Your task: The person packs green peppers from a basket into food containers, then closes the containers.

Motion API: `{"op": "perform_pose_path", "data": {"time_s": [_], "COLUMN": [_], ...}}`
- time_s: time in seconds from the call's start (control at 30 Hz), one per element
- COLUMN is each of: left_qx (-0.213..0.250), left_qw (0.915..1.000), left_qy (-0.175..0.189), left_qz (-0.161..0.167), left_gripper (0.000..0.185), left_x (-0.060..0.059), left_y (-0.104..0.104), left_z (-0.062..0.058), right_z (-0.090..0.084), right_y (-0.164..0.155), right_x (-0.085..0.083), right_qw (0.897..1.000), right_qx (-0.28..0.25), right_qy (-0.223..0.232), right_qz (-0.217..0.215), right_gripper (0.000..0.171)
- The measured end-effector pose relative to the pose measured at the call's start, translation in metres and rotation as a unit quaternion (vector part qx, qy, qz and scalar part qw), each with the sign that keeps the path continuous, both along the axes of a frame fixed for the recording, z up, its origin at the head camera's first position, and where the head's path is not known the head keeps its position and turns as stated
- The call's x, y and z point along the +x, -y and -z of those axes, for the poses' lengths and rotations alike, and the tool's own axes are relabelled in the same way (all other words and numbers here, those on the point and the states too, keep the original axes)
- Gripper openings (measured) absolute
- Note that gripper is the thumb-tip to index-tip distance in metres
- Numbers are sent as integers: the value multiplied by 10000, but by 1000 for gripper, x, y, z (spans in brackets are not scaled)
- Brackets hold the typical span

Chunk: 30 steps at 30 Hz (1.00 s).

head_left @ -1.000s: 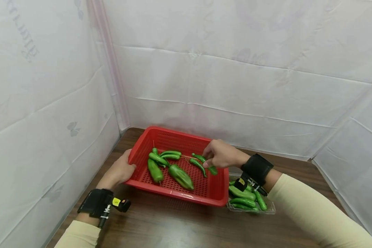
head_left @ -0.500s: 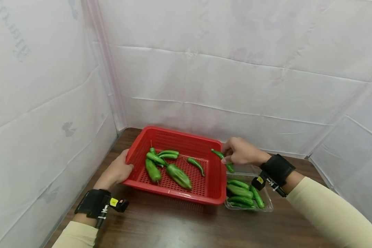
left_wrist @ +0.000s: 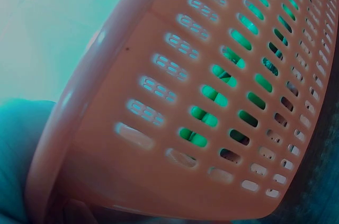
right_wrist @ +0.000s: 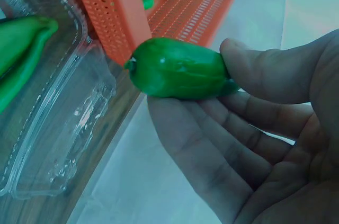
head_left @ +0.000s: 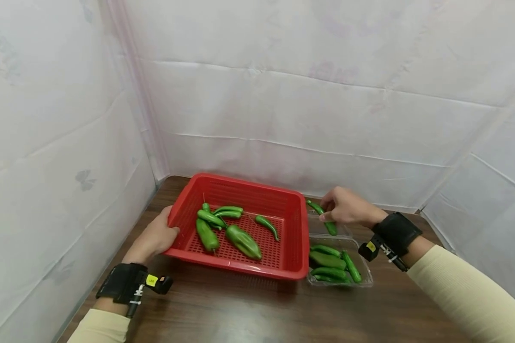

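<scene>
head: one red basket, at least seven green peppers inside, left hand gripping its end; one clear tray with five visible — right hand pinches another pepper. left wrist: green through slots. right wrist: thumb and fingers hold that single pepper beside the tray.

Green pepper, probably, in right hand

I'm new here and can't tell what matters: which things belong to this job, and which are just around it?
Seem part of the job:
Left hand, gripping the red basket
Right hand, pinching a green pepper
Basket peppers
Clear container and its peppers

Just around it:
Wooden table
White sheeting
Black wristbands
</scene>
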State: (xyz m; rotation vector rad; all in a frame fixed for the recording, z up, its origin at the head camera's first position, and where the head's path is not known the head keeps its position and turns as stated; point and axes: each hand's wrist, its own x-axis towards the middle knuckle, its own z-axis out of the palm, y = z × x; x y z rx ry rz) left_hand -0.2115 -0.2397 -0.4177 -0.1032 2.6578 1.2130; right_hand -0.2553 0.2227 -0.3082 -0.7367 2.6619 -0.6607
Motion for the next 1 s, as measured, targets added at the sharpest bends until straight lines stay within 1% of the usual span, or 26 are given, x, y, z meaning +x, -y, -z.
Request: {"op": "perform_pose_path", "data": {"time_s": [0.07,0.2,0.3,0.4,0.47,0.53,0.63,0.77,0.8,0.9,1.0], "left_qx": [-13,18,45,56,75,93,107,98,102,110,128], "left_qw": [10000,10000,10000,9999,9999,9999,9998,9999,9998,9999,9999], "left_qy": [-25,18,55,91,105,120,118,127,130,117,95], "left_qz": [19,8,-40,-64,-72,-78,-78,-58,-56,-49,-46], "left_gripper": [67,67,67,67,67,67,67,67,67,67,67], "left_x": [0,0,0,0,0,0,0,0,0,0,-1], "left_y": [1,1,1,1,1,0,1,1,1,1,1], "left_z": [-1,-1,-2,-2,-2,-2,-2,0,0,1,0], "right_z": [-1,-1,2,8,12,16,21,28,30,37,44], "right_y": [-2,-7,-10,-14,-16,-19,-23,-28,-29,-34,-37], "right_x": [0,1,2,4,5,6,10,17,20,26,30], "right_qw": [9999,9993,9984,9962,9947,9937,9924,9869,9861,9831,9818], "right_qx": [32,113,219,256,292,259,347,579,643,815,941], "right_qy": [60,208,241,422,514,628,721,1004,1034,1107,1089], "right_qz": [113,302,461,721,842,896,933,1119,1131,1209,1238], "right_gripper": [5,10,10,8,13,23,41,44,40,36,44]}}
